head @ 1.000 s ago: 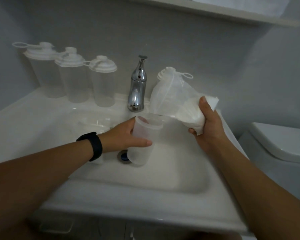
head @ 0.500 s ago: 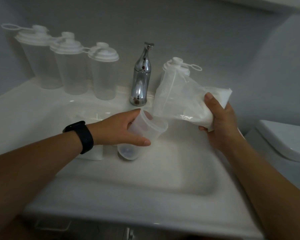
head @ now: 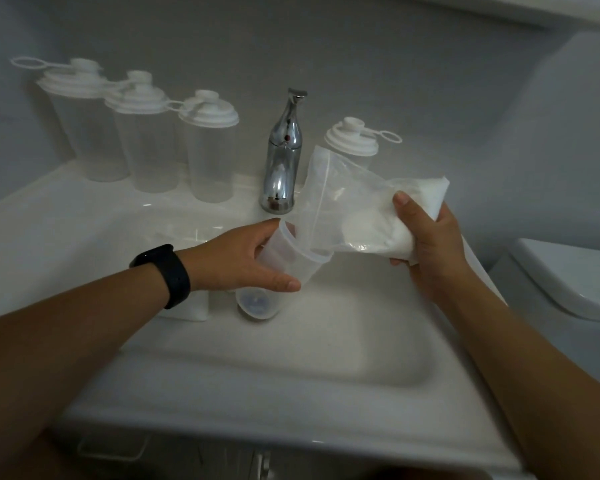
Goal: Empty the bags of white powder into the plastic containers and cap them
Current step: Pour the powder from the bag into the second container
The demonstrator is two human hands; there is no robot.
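1. The left hand (head: 248,259) curls around a translucent, uncapped plastic container (head: 293,259), held tilted over the white sink basin (head: 291,362).
2. The right hand (head: 426,244) grips the clear plastic bag of white powder (head: 357,211) at its filled end; the bag's open mouth lies at the container rim.
3. A good pour likely requires seating the mouth inside the rim, then raising the filled end gradually.
4. Four capped containers (head: 208,150) stand near the chrome faucet (head: 283,157).

White sink counter (head: 66,216), four capped plastic containers (head: 211,147) along its back, chrome faucet (head: 282,157) between them
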